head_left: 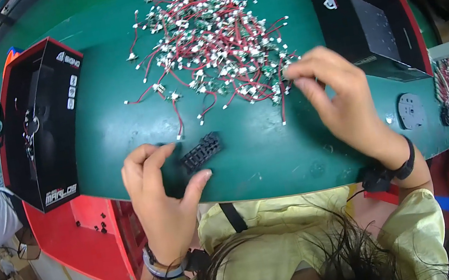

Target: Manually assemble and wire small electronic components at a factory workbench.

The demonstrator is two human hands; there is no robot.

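The left hand [154, 190] is being held with thumb and fingers apart; a black ridged block [202, 152] is being supported by the tabletop [266, 159] just right of that hand's fingertips, contact being unclear; the right hand [342, 99] is being held at the near right edge of a pile of red-wired connectors [214, 41], thumb and forefinger close together; whether anything is being gripped there cannot be told; a grey plate [411, 110] is being supported to the right of the right hand.
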